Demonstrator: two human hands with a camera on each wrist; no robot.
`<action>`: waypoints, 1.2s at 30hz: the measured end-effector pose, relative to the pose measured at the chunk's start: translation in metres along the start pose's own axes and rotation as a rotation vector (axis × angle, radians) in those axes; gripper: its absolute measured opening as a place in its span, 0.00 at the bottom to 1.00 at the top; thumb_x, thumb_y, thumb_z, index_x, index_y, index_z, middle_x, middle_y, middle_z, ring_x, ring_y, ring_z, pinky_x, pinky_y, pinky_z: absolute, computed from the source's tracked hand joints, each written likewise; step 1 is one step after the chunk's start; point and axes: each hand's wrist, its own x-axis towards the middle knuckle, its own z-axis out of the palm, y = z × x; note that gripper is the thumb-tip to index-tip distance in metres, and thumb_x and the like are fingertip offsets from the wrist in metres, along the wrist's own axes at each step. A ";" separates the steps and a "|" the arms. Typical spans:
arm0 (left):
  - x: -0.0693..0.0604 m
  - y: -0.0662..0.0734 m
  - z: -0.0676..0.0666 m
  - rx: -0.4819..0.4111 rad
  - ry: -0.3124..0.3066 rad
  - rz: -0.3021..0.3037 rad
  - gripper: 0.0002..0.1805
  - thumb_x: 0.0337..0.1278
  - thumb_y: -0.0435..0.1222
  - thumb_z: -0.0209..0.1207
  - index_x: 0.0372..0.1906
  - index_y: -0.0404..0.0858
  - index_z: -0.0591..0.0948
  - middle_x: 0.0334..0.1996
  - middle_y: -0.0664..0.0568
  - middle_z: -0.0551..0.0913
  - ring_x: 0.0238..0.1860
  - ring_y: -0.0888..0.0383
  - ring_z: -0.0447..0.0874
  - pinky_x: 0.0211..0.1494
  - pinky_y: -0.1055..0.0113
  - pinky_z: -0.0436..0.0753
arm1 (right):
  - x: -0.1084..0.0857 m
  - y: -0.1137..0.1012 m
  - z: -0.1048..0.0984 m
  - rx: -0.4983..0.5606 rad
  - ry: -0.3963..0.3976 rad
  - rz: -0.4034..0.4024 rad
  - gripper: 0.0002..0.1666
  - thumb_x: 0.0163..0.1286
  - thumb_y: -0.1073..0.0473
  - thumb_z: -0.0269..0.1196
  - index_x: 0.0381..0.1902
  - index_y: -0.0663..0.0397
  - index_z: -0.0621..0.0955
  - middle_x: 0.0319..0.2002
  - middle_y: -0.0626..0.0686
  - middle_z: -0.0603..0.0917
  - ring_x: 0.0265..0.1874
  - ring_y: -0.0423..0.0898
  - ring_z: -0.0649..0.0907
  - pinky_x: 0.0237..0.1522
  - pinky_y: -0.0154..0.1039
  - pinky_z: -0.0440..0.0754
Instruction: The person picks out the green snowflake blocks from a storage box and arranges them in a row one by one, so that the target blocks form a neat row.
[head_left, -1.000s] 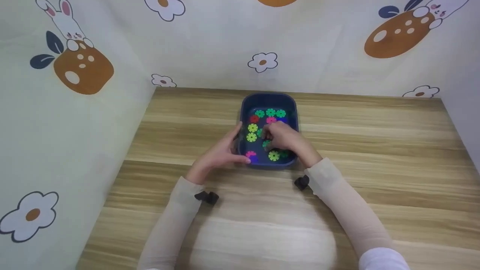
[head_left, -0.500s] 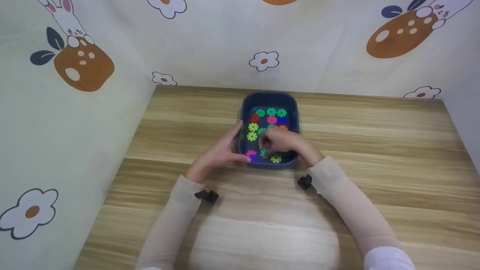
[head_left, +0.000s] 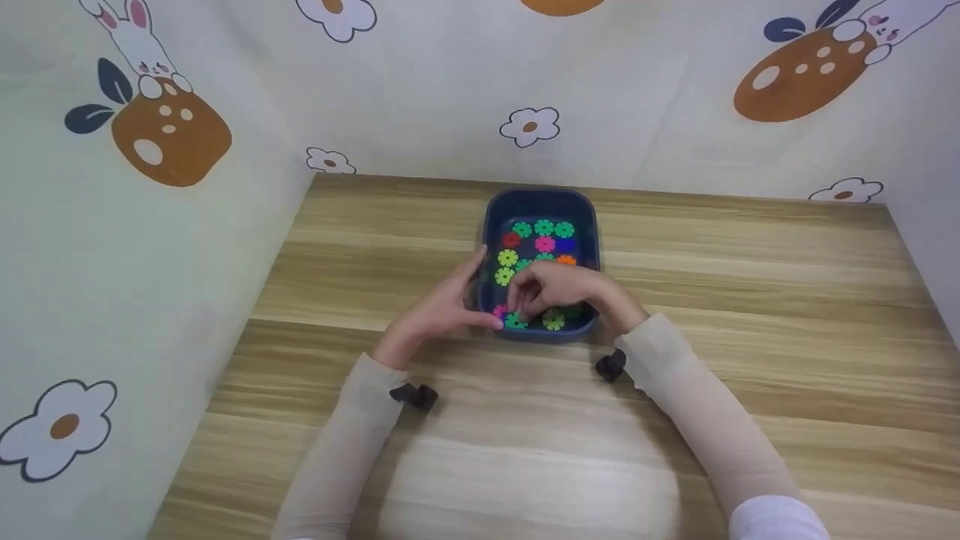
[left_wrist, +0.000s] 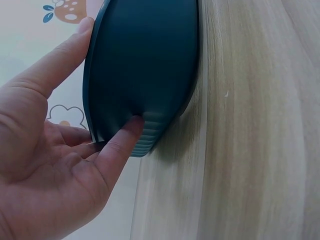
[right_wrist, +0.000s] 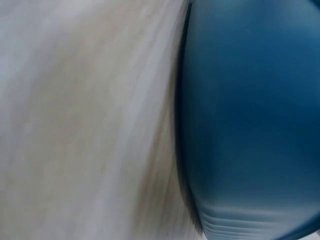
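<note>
A dark blue plastic tub (head_left: 540, 202) stands on the table, holding several small notched snowflake discs in green, yellow, pink, red, orange and blue. My left hand (head_left: 442, 300) holds the tub's left side, its thumb at the near-left corner. In the left wrist view, the left hand (left_wrist: 65, 165) has fingers against the tub's outer wall (left_wrist: 145, 55) and at its rim. Inside the tub, my right hand (head_left: 559, 286) has curled fingers and pinches a green snowflake disc (head_left: 515, 322) above the near-left discs. The right wrist view shows only the tub's wall (right_wrist: 255, 115), not the hand.
Yellow discs (head_left: 507, 258) lie along the tub's left side, and green ones (head_left: 544, 227) near its far end. The wooden table (head_left: 712, 262) meets printed cloth walls (head_left: 420, 90) at the back and sides.
My right hand has moved left and toward the near end of the tub, bringing the green disc to the near-left corner. The left hand keeps its place on the tub.
</note>
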 end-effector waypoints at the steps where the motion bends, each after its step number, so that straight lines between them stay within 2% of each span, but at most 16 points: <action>1: 0.000 0.000 0.000 0.004 0.001 0.000 0.63 0.49 0.37 0.74 0.81 0.40 0.41 0.81 0.42 0.42 0.81 0.46 0.43 0.82 0.51 0.49 | 0.000 0.000 0.000 0.006 0.007 -0.008 0.07 0.65 0.69 0.64 0.42 0.65 0.84 0.37 0.61 0.88 0.32 0.39 0.85 0.39 0.34 0.86; 9: 0.001 0.005 -0.002 -0.026 -0.010 -0.027 0.64 0.48 0.40 0.75 0.81 0.43 0.40 0.82 0.47 0.41 0.81 0.49 0.45 0.82 0.53 0.51 | -0.003 -0.005 -0.006 0.064 0.127 -0.038 0.08 0.65 0.65 0.67 0.41 0.63 0.85 0.37 0.61 0.89 0.32 0.40 0.86 0.41 0.33 0.86; 17: 0.001 0.005 -0.003 -0.005 -0.008 -0.046 0.63 0.50 0.41 0.74 0.81 0.45 0.41 0.82 0.47 0.41 0.82 0.49 0.43 0.83 0.51 0.50 | -0.005 -0.003 -0.008 0.150 0.275 -0.064 0.09 0.65 0.66 0.68 0.41 0.66 0.84 0.38 0.62 0.88 0.33 0.40 0.87 0.43 0.33 0.87; 22: 0.001 0.005 -0.003 0.014 -0.005 -0.045 0.64 0.50 0.40 0.74 0.81 0.44 0.41 0.82 0.46 0.41 0.82 0.48 0.41 0.83 0.50 0.49 | -0.005 -0.002 -0.009 0.152 0.362 -0.096 0.08 0.64 0.66 0.68 0.40 0.66 0.85 0.36 0.57 0.88 0.32 0.39 0.86 0.42 0.31 0.86; 28: 0.001 0.004 -0.001 0.038 -0.013 -0.039 0.64 0.50 0.41 0.74 0.81 0.43 0.40 0.82 0.45 0.41 0.82 0.47 0.41 0.83 0.49 0.48 | -0.008 0.000 -0.010 0.150 0.417 -0.081 0.09 0.64 0.64 0.69 0.41 0.64 0.85 0.38 0.57 0.88 0.33 0.39 0.85 0.42 0.30 0.85; 36: 0.000 0.003 0.000 0.010 -0.013 -0.045 0.65 0.48 0.40 0.75 0.81 0.44 0.40 0.82 0.46 0.40 0.82 0.47 0.42 0.83 0.51 0.49 | -0.018 -0.005 -0.017 0.201 0.491 -0.098 0.10 0.64 0.67 0.68 0.41 0.69 0.84 0.37 0.58 0.88 0.32 0.38 0.85 0.41 0.31 0.86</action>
